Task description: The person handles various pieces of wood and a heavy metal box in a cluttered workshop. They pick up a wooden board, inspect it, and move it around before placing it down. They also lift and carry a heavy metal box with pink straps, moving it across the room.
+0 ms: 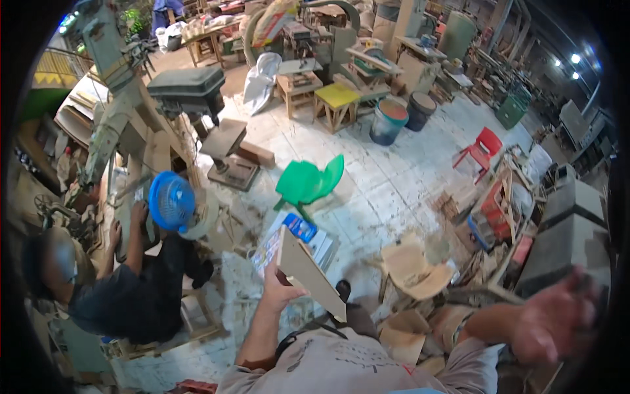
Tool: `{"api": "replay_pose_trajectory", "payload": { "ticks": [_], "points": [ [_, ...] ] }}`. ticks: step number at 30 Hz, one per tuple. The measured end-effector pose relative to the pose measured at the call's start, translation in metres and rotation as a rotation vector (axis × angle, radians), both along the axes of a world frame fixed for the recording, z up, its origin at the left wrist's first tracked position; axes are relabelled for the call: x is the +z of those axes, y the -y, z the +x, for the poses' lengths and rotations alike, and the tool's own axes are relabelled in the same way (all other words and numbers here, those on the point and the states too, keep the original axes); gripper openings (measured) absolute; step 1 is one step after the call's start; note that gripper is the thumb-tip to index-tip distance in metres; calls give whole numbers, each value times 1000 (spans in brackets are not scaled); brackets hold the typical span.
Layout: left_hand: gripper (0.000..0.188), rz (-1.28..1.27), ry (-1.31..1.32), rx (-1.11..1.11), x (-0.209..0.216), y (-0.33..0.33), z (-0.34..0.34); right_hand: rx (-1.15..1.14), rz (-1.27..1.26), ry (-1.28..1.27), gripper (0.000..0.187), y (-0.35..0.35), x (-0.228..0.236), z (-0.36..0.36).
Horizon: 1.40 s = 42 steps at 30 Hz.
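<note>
Board (310, 270): our left hand (279, 289) clamped it; right hand (551, 318) blurred, grip untellable. We judged it might clip the green chair (308, 182).

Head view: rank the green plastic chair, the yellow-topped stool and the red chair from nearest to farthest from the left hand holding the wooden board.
From the left hand:
1. Green plastic chair, just above it on the floor.
2. Yellow-topped stool, farther back, centre.
3. Red chair, far right.

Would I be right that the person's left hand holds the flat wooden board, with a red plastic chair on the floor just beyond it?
Not quite: the head view shows the left hand holding the wooden board, but the plastic chair just beyond it is green, not red.
</note>
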<state>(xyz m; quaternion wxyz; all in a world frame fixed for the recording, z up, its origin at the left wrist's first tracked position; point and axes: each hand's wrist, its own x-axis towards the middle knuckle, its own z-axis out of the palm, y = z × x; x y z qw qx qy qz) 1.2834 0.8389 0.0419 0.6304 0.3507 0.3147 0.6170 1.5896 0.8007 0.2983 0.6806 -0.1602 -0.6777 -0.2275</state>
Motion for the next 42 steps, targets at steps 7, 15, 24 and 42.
{"api": "replay_pose_trajectory", "payload": {
  "ticks": [7,15,24,42],
  "points": [
    [85,32,101,152,12,-122,64,31,-1194,-191,49,-120,-135,124],
    [88,52,21,223,40,-222,93,55,-1588,-106,44,-203,-213,167],
    [84,105,77,304,10,-356,117,328,-1698,-88,39,-377,-276,185],
    [80,56,72,998,-2,-533,114,844,-1955,842,98,-723,-288,80]
  ]
}}
